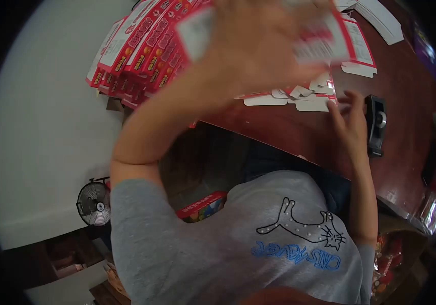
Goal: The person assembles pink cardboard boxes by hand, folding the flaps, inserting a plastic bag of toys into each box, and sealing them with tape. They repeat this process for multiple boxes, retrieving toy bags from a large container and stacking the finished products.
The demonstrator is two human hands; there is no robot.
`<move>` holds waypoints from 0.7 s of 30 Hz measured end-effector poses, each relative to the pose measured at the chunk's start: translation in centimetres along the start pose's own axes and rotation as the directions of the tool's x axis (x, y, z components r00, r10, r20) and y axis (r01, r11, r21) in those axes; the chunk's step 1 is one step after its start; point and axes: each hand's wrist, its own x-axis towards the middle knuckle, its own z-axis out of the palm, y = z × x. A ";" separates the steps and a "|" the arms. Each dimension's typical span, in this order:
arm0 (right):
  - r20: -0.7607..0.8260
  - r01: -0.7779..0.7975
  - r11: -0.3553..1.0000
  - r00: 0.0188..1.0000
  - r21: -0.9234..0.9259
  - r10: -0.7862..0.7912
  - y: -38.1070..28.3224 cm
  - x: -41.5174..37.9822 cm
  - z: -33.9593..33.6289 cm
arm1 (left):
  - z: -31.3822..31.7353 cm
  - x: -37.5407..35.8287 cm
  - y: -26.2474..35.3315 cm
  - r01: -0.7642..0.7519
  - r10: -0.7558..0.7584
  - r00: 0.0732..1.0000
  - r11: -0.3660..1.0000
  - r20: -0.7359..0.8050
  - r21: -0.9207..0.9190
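My left hand (264,43) is raised at the top of the view, smeared by motion. It holds a red-and-white printed carton (327,46), which is blurred too and shows on both sides of the hand. The fingers themselves are hard to make out. Below it, white-flapped cartons (314,103) lie on the table near its front edge. My right hand (350,119) is over the table with its fingers apart and nothing in them. Its fingertips are close to the carton flaps. Just to its right lies a black tape dispenser (375,124).
A large pile of red printed cartons (147,48) covers the table's left end. White cardboard pieces (378,18) lie at the back right of the dark red table (279,129). Clear plastic packaging (434,213) is at the right edge. A fan (95,203) stands at lower left.
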 end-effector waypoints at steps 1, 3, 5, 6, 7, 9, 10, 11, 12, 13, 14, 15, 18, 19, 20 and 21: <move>-0.023 0.148 0.986 0.988 -0.078 -0.150 0.7 2.3 2.2 | -2.0 1.1 -3.8 0.092 -0.097 0.995 0.989 0.036 0.113; 0.130 0.468 0.823 0.883 -0.323 -0.451 0.5 5.8 4.6 | -4.2 1.9 -13.2 0.229 -0.249 0.968 0.934 0.040 0.273; 0.209 0.539 0.674 0.834 -0.506 -0.510 -1.3 7.3 6.8 | -5.7 2.0 -22.7 0.336 -0.374 0.927 0.868 0.035 0.367; 0.204 0.526 0.670 0.841 -0.523 -0.501 -0.7 8.2 7.5 | -6.1 1.1 -24.9 0.440 -0.469 0.874 0.875 0.126 0.202; 0.268 0.533 0.611 0.838 -0.585 -0.474 -0.3 9.2 8.5 | -6.5 0.2 -27.3 0.491 -0.507 0.844 0.862 0.176 0.127; 0.408 0.553 0.585 0.833 -0.594 -0.373 -0.5 10.2 9.1 | -7.2 -1.7 -33.7 0.581 -0.598 0.779 0.802 0.188 0.140; 0.434 0.560 0.584 0.827 -0.588 -0.357 0.1 10.0 9.2 | -7.7 -2.9 -37.7 0.617 -0.650 0.745 0.757 0.149 0.218; 0.464 0.585 0.578 0.809 -0.569 -0.362 0.4 9.9 9.7 | -8.9 -4.2 -39.8 0.644 -0.694 0.705 0.712 0.144 0.280; 0.527 0.609 0.597 0.781 -0.522 -0.336 -0.4 9.7 9.5 | -9.4 -5.2 -40.2 0.669 -0.726 0.667 0.682 0.166 0.297; 0.592 0.623 0.618 0.750 -0.480 -0.296 -0.7 9.1 9.0 | -9.5 -6.1 -40.6 0.698 -0.753 0.624 0.657 0.210 0.285; 0.607 0.736 0.475 0.672 -0.483 -0.424 1.0 8.5 9.3 | -9.2 -6.8 -40.4 0.730 -0.770 0.580 0.636 0.266 0.248; 0.615 0.805 0.318 0.590 -0.501 -0.524 2.1 8.0 9.6 | -8.6 -7.2 -39.9 0.765 -0.775 0.541 0.615 0.327 0.193; 0.634 0.767 0.427 0.639 -0.479 -0.436 -2.2 6.1 6.4 | -7.2 -8.1 -39.2 0.814 -0.763 0.510 0.578 0.396 0.065; 0.504 0.749 0.457 0.661 -0.480 -0.556 -2.2 6.1 5.5 | -7.2 -8.4 -39.4 0.793 -0.766 0.559 0.606 0.317 0.068; 0.360 0.724 0.494 0.677 -0.482 -0.641 -1.7 5.7 4.2 | -7.2 -8.2 -41.2 0.721 -0.735 0.666 0.678 0.126 0.142; 0.299 0.617 0.557 0.774 -0.557 -0.559 -2.9 4.8 2.3 | -7.1 -8.1 -43.3 0.662 -0.668 0.741 0.707 -0.072 0.249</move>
